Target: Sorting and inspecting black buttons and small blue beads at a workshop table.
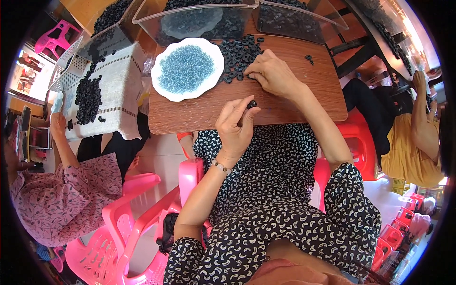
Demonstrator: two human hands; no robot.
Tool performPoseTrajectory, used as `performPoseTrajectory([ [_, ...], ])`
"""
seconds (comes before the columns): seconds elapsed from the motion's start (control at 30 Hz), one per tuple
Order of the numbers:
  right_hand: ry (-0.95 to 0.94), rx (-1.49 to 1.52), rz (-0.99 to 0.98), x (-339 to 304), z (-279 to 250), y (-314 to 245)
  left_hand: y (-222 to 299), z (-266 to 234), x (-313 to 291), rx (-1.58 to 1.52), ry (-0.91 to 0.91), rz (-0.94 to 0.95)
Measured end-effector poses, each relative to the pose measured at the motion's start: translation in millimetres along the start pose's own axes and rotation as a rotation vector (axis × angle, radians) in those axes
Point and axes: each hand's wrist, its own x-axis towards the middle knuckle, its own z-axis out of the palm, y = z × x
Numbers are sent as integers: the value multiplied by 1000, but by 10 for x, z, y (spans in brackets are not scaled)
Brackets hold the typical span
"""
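Note:
My left hand (233, 127) is raised at the table's near edge. Its thumb and forefinger pinch a small, round, glossy black part (251, 104). Farther forward, my right hand (276, 75) has its fingertips pressed together at the right side of a spread of small black ring-like parts (237, 54) on the brown wooden table (190, 116). Whatever those fingertips may grip is hidden. Left of the spread, a white scalloped plate (156, 78) bears a heap of small, clear bluish pieces (187, 67).
Clear plastic bins (142, 20) of black parts line the table's far side. Two loose black parts (309, 59) lie at the right. A co-worker's hand (58, 124) is by a cloth-covered table (116, 90) with black parts. Another person in yellow (411, 152) sits right. Pink chairs (137, 228) stand nearby.

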Motion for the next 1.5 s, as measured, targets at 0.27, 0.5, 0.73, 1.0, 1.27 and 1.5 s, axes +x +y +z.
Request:
performPoseTrajectory([
  [0.27,-42,42,58,-24,-36,-64,2,1,14,5,0,-2],
  [0.5,-62,104,61,-25,15,-45,-9,7,12,1,-2,-13],
  [0.73,-35,129,117,-29,48,-41,18,-7,17,-6,-6,-35],
  [1.0,7,682,359,-182,-227,-263,21,-17,2,-55,18,-57],
  [1.27,-19,946,377,-491,-367,-547,-12,7,7,-26,19,-5],
  [1.5,-4,730,336,-551,-418,-607,-13,8,1,17,-21,28],
])
